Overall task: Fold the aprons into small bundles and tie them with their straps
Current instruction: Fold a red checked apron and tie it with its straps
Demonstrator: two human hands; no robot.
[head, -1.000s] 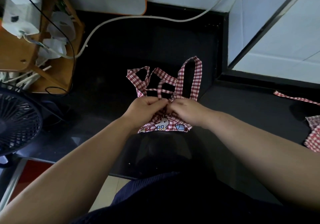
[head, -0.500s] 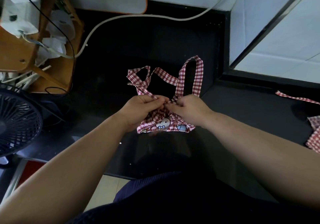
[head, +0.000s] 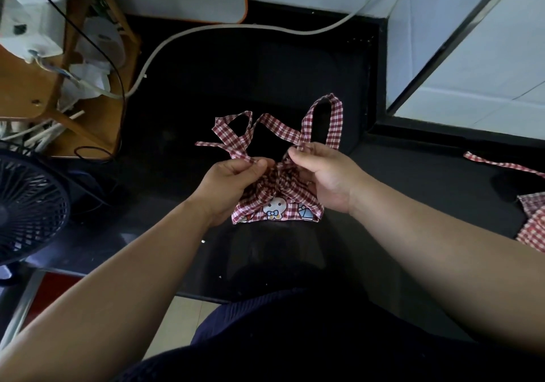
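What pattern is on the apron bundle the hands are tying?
The apron bundle is red-and-white gingham with small cartoon prints; the head view shows it best.

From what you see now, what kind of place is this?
Probably a home utility or work corner. A black counter serves as the worktop, a fan stands on the left beside a cluttered wooden stand, and a white hose runs across the back.

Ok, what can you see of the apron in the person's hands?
The apron is red-and-white checked cloth with cartoon prints, folded into a small bundle over the black counter. Its straps loop loosely beyond it, not yet pulled tight. The left hand and right hand each pinch a strap and cup the bundle's sides.
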